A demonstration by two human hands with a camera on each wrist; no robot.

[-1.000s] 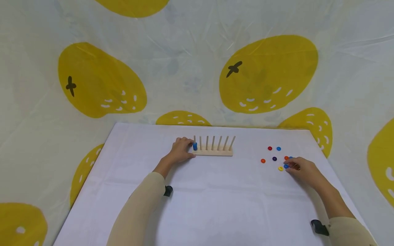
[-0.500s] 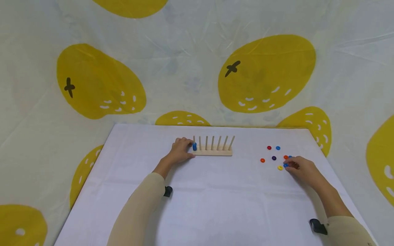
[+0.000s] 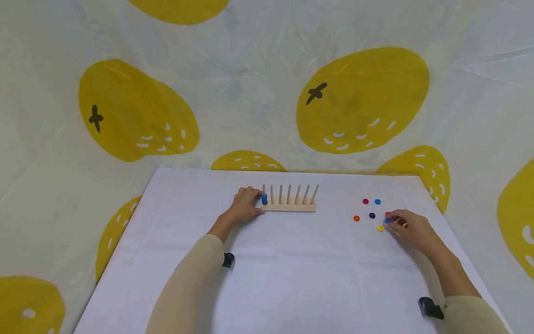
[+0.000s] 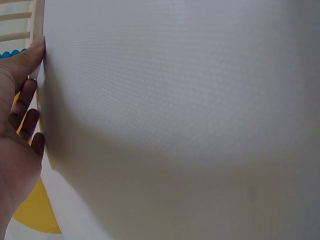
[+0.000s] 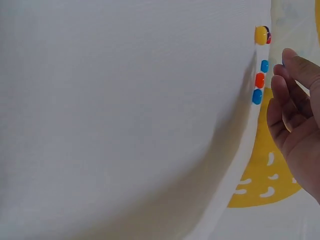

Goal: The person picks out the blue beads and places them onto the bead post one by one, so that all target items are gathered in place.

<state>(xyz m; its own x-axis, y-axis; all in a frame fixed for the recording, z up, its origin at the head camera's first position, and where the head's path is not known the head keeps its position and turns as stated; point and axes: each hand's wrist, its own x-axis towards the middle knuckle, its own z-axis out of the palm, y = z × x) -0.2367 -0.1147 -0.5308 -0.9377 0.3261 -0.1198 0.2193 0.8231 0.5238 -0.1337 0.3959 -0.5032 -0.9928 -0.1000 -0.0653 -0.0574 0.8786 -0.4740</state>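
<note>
A wooden peg rack (image 3: 292,208) with a row of upright pegs stands toward the back of the table. Blue rings (image 3: 264,199) are stacked on its leftmost peg; the other pegs are bare. My left hand (image 3: 244,205) holds the rack's left end, the thumb at the front edge and the fingers behind. In the left wrist view that thumb (image 4: 36,47) lies against the base. At the right, my right hand (image 3: 412,228) pinches a small blue ring (image 3: 387,220) between thumb and fingertips, raised above the table. Only a sliver of it shows in the right wrist view.
Loose rings lie around the right hand: a red ring (image 3: 365,201), a blue ring (image 3: 378,202), an orange ring (image 3: 356,218), a dark purple ring (image 3: 372,215) and a yellow ring (image 3: 380,228). The white table (image 3: 292,278) ends at a fruit-patterned cloth (image 3: 250,93).
My right hand has risen slightly with the blue ring, which was down near the yellow ring before. My left hand and the rack have stayed in place.
</note>
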